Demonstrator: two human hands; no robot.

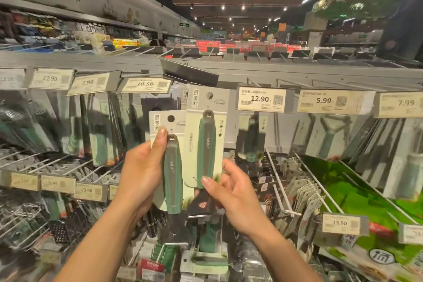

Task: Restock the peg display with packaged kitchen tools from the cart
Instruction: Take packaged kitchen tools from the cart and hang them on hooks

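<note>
Because the two carded tools have to be hung one at a time, they are held staggered. The raised package [206, 121], a green-handled tool on a pale card, is lifted so that its hang hole [209, 95] sits just beneath the flipped-up label holder [190, 72]. The second package [173, 178] waits lower and to its left, overlapping its edge. The right hand [231, 192] pinches the raised card at its lower end, thumb on the front and the other fingers curled behind, which leaves the top free to be steered. Whether the hole is already threaded is hard to say, since the holder hides what lies behind it. The left hand [142, 174] grips the spare from the side, thumb laid up the card's face and the other fingers behind, keeping it upright and ready. Similar packages hang all around under tags, the nearest price label [261, 99] reading 12.90.
</note>
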